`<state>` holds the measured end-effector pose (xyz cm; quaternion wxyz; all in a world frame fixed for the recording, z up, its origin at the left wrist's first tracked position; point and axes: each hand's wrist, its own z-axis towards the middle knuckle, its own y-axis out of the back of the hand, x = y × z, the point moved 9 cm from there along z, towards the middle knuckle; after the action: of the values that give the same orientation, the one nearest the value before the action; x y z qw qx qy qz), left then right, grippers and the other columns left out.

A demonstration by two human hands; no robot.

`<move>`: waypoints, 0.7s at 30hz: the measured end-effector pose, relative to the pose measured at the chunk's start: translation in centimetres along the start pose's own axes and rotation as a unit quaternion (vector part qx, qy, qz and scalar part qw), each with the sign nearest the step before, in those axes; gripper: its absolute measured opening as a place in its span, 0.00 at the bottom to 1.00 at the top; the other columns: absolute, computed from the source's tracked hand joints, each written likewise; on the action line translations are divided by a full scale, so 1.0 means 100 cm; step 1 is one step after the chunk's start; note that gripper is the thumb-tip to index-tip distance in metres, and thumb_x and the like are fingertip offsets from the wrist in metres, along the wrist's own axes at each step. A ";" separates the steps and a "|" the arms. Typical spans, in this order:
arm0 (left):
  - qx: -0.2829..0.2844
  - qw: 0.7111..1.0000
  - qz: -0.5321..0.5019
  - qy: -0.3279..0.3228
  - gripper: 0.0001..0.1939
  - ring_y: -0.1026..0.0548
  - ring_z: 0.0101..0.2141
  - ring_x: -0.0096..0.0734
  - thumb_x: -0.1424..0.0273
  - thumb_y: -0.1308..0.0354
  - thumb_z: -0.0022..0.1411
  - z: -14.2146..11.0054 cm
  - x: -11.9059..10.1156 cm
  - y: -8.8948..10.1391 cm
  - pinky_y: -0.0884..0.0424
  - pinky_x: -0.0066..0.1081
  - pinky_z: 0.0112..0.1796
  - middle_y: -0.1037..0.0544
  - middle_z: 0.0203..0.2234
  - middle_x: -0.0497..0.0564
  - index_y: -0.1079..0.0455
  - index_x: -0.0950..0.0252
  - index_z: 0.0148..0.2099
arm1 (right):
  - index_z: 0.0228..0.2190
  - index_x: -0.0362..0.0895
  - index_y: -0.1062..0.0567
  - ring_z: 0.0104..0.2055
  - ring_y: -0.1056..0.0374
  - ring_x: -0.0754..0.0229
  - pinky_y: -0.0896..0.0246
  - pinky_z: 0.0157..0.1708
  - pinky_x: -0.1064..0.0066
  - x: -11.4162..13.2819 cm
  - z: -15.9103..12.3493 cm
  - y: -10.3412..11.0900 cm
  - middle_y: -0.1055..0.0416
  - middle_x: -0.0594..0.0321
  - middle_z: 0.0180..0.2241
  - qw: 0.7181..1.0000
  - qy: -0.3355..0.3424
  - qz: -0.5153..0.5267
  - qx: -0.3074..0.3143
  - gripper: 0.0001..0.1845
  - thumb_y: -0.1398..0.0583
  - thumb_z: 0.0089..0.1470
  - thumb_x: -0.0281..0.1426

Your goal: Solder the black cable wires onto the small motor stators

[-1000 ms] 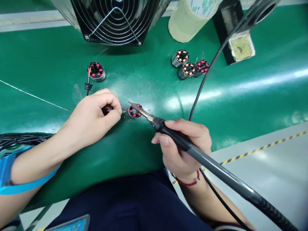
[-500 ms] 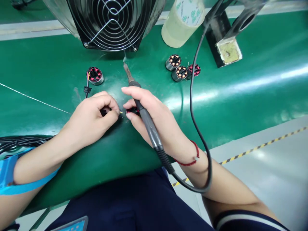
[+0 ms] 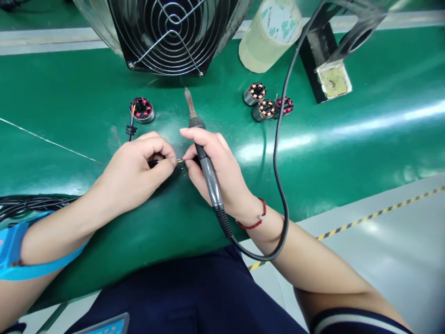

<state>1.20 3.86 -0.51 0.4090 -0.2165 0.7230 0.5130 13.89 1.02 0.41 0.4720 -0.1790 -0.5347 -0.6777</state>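
Observation:
My left hand (image 3: 139,169) is closed in a pinch on a black cable end (image 3: 154,163) whose bare wire tips point right. My right hand (image 3: 217,171) lies against it, fingertips pinched at those wire tips. A black soldering iron (image 3: 203,155) is tucked between the right hand's fingers, its metal tip pointing away toward the fan. The small motor stator seen earlier between my hands is hidden under the right hand. The iron's black cord (image 3: 280,153) loops round my right wrist and runs up to the back.
A wired red-coil stator (image 3: 143,109) lies left of the iron tip. Three more stators (image 3: 267,103) sit at the back right, near a tape roll (image 3: 269,32) and a black iron stand with sponge (image 3: 332,79). A black fan (image 3: 172,35) stands behind. A cable bundle (image 3: 28,204) lies left.
My right hand swung the iron from pointing at the stator to pointing away, then moved onto the stator and the wire tips. The left hand stayed put.

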 end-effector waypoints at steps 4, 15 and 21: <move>-0.003 0.999 -0.021 0.024 0.07 0.30 0.27 0.28 0.68 0.45 0.60 -0.001 0.004 0.001 0.34 0.30 0.29 0.25 0.26 0.46 0.28 0.62 0.31 | 0.56 0.54 0.35 0.40 0.28 0.58 0.29 0.50 0.59 0.000 -0.004 0.006 0.25 0.68 0.36 0.999 0.003 0.016 -0.039 0.28 0.44 0.58 0.20; -0.004 0.998 -0.062 -0.002 0.03 0.25 0.31 0.31 0.69 0.43 0.61 -0.005 0.003 0.002 0.30 0.33 0.33 0.23 0.30 0.48 0.30 0.61 0.34 | 0.57 0.53 0.36 0.38 0.28 0.58 0.29 0.45 0.58 0.006 -0.005 0.002 0.26 0.68 0.34 0.999 0.016 0.035 -0.027 0.27 0.43 0.59 0.23; 0.006 0.997 -0.007 -0.077 0.05 0.23 0.39 0.34 0.71 0.44 0.63 -0.007 -0.010 0.003 0.27 0.36 0.42 0.20 0.38 0.49 0.28 0.60 0.33 | 0.56 0.54 0.36 0.41 0.26 0.58 0.28 0.50 0.58 0.003 -0.004 0.004 0.26 0.70 0.33 0.997 0.010 0.073 -0.040 0.27 0.42 0.57 0.22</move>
<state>1.26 3.20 0.61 0.4684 -0.1783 0.6909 0.5211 14.19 0.53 0.70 0.5181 -0.2289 -0.4881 -0.6641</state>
